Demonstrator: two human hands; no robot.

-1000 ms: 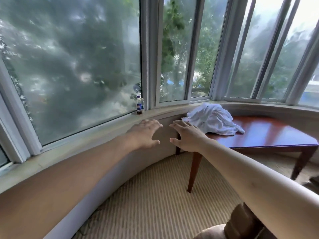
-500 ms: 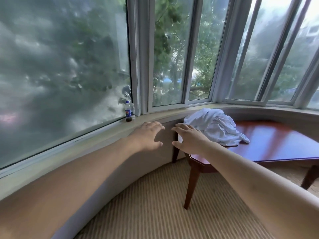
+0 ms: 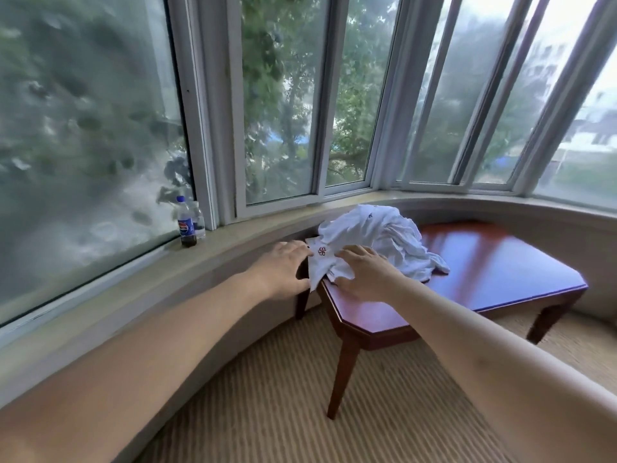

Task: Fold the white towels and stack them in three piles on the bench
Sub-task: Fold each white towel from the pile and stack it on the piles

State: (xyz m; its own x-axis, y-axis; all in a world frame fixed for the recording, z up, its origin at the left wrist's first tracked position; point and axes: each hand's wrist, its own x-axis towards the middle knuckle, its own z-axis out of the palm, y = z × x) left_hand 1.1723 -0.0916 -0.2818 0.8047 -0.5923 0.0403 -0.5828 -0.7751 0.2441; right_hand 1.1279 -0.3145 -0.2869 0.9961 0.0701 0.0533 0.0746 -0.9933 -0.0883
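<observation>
The towels (image 3: 374, 242) are plain white, one corner stitched with a small red flower-like emblem (image 3: 322, 251); the bench (image 3: 494, 262) is glossy reddish-brown wood with darker brown legs; the carpet (image 3: 300, 396) is beige, ribbed in fine diagonal stripes; the bottle (image 3: 187, 227) has a blue cap, a blue label with a red-and-white mark, and dark cola at its base; the window frames (image 3: 213, 128) are pale grey-white; the sill (image 3: 233, 235) is light beige.

Both bare arms outstretched, left hand (image 3: 283, 269) and right hand (image 3: 364, 275) palms-down, fingers loosely spread.
</observation>
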